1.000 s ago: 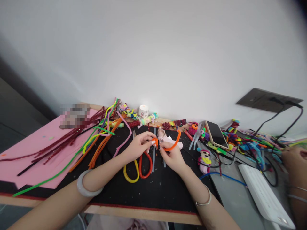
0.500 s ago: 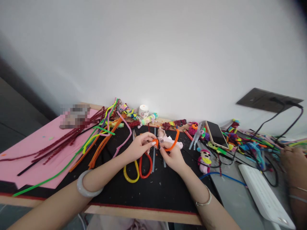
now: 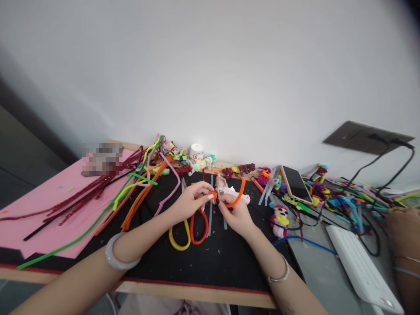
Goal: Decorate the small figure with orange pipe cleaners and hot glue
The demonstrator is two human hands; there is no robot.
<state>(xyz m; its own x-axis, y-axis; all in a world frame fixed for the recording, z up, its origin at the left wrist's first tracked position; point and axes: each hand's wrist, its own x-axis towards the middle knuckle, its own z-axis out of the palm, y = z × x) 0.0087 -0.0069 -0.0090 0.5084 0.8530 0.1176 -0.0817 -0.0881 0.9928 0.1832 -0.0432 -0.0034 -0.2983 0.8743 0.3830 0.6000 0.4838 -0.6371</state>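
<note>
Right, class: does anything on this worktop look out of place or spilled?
Yes: thin black cables loop among the colourful fuzzy craft pieces at the right, looking tangled and misplaced. Small pale scraps are scattered over the flat black mat, like loose offcuts.

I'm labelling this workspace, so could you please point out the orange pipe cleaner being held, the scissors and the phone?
Held orange pipe cleaner [image 3: 241, 192]: head view, on its curved length.
Scissors [image 3: 192, 229]: head view, on the red handle loop.
Phone [image 3: 297, 184]: head view, on its dark screen.

Pale bangle [image 3: 113, 259], thin bracelet [image 3: 286, 274], seemingly pinkish clothing [image 3: 147, 305]
</note>
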